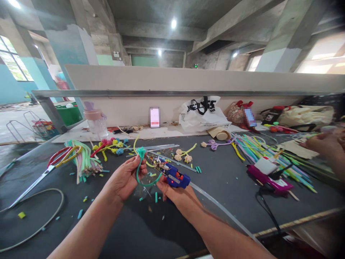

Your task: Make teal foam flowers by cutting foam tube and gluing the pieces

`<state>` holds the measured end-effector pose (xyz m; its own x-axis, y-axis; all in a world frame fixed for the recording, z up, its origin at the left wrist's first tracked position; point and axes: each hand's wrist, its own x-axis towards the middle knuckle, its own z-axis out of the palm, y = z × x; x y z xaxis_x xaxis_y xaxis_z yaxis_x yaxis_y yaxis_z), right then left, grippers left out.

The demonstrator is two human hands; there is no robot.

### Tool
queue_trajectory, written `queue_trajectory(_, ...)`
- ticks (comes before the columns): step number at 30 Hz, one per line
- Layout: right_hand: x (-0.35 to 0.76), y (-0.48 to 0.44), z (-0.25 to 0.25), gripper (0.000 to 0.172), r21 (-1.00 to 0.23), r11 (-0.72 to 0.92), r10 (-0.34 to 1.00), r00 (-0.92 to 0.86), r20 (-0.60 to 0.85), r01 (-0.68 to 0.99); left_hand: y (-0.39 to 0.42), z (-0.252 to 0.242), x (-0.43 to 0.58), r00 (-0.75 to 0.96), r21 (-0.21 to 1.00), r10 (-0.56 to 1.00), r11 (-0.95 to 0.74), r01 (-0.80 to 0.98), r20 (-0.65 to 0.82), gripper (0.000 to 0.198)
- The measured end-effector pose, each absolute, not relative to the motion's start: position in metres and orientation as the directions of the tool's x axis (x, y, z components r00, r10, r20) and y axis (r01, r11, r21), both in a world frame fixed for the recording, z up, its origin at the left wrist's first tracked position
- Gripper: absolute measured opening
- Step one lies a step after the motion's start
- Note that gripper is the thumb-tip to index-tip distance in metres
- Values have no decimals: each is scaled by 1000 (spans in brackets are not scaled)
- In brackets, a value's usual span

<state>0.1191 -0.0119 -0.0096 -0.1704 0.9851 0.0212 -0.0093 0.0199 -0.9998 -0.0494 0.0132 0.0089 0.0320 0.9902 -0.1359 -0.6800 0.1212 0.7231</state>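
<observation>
My left hand (129, 176) pinches a green pipe-cleaner flower (140, 153) near its ruffled head. The flower's stem curves down in a loop to the fingertips of my right hand (175, 194). That hand is closed around a blue glue gun (176, 178) with a small red light lit, its nozzle pointing left. A long clear glue stick (221, 207) trails from the gun's rear toward the lower right. Whether my right fingers also grip the stem's end, I cannot tell. Green pipe-cleaner snippets (156, 197) lie on the dark table below the hands.
Red-and-yellow-handled scissors (54, 165) lean on a pastel pipe-cleaner bundle (83, 162) at left. Finished-looking flowers (114, 144) lie behind it. A lit phone (154, 117) stands against the partition. At right are a purple device (269, 180), more pipe cleaners (258, 151) and another person's hand (323, 144).
</observation>
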Motion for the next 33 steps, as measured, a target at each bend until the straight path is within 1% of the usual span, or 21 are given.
queue_trajectory(8, 118, -12, -11, 22, -997, 71, 987, -145, 68, 19, 12, 10, -48, 71, 703, 984, 167, -691, -164, 23)
queue_trajectory(14, 116, -14, -7, 19, -999, 54, 988, -144, 54, -5, 11, 11, -47, 37, 723, 984, 152, -674, -172, 21)
queue_trajectory(16, 116, -15, -7, 20, -998, 64, 989, -135, 66, -18, 11, 10, -46, 30, 738, 985, 147, -658, -169, 20)
queue_trajectory(19, 116, -15, -8, 22, -997, 72, 989, -133, 70, 10, 11, 9, -45, 33, 756, 986, 148, -637, -165, 20)
queue_trajectory(25, 117, -11, -14, 30, -998, 45, 988, -147, 40, 34, 11, 8, -46, 18, 778, 992, 110, -619, -126, 18)
queue_trajectory(33, 120, -12, -10, 33, -994, 53, 987, -157, 38, 93, 12, 7, -45, -4, 786, 992, 99, -610, -128, 15)
